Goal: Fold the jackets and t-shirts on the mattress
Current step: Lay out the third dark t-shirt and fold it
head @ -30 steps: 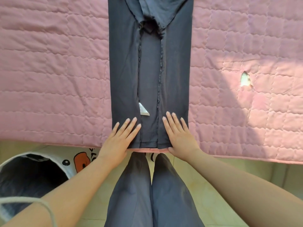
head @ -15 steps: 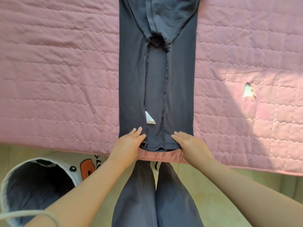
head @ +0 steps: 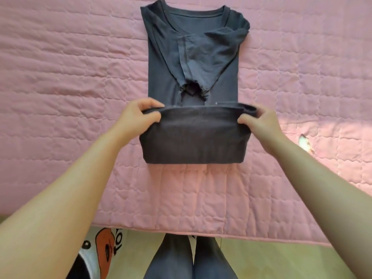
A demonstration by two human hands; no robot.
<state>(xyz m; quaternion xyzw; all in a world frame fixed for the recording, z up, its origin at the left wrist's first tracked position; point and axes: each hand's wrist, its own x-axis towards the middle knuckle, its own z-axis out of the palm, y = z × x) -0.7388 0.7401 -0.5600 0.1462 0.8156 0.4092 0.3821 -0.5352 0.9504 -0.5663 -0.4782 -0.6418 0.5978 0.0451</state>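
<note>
Left hand (head: 138, 115): pinching the left hem corner of the t-shirt (head: 193, 57), now raised well in from the near edge of the mattress (head: 60, 97); pressed flat at that edge half a second ago. Mid-mattress: lower part doubled up toward the collar. Right hand (head: 259, 121): pinching the right corner likewise. Bottom-up fold under way; probably one more fold to finish.

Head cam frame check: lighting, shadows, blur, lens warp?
Head view: sunlight brightens the mattress at right, the rest lies in even shade, no glare. Head view: the mattress's near edge bows, wide-angle warp. Head view: left hand and right hand gripping the t-shirt show no motion smear; fine detail is soft.
</note>
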